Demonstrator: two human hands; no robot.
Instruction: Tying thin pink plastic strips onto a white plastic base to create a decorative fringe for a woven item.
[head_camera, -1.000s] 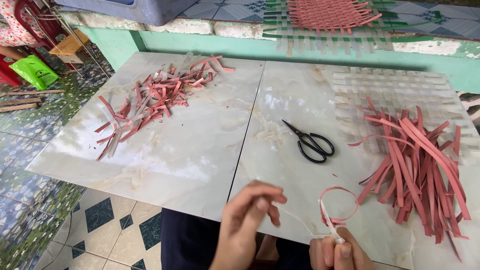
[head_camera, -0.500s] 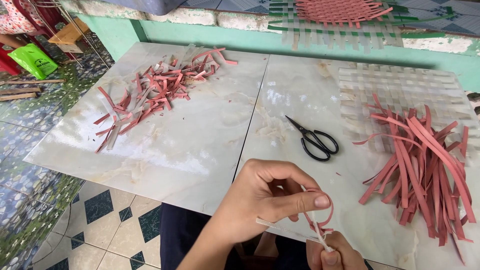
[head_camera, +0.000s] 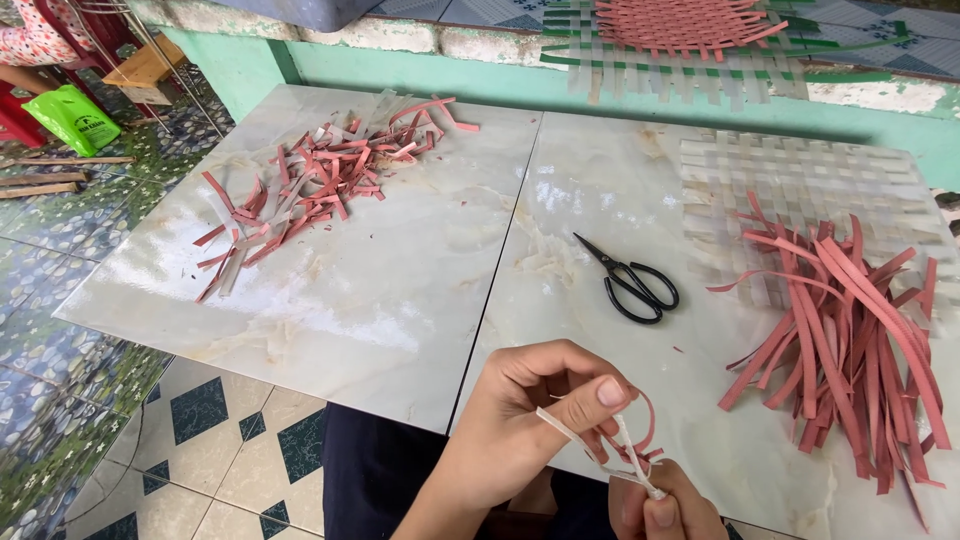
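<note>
My left hand (head_camera: 535, 415) pinches a thin whitish strip (head_camera: 575, 432) and a curled red strip (head_camera: 645, 430) between thumb and fingers, just above the near edge of the marble slab (head_camera: 400, 290). My right hand (head_camera: 660, 505) sits right below it at the frame's bottom edge, gripping the lower end of the same strips. Only its knuckles and thumb show. Black scissors (head_camera: 632, 283) lie closed on the slab, a short way beyond my hands.
A pile of long red strips (head_camera: 850, 320) lies at the right, over a pale woven mat (head_camera: 800, 190). Short red and pale offcuts (head_camera: 320, 185) are scattered at the far left. A red-and-green woven piece (head_camera: 690, 30) rests on the ledge behind. Tiled floor lies at the left.
My left hand has come in from the left and closed on the strips above my right hand. The red strip is curled tighter between the two hands.
</note>
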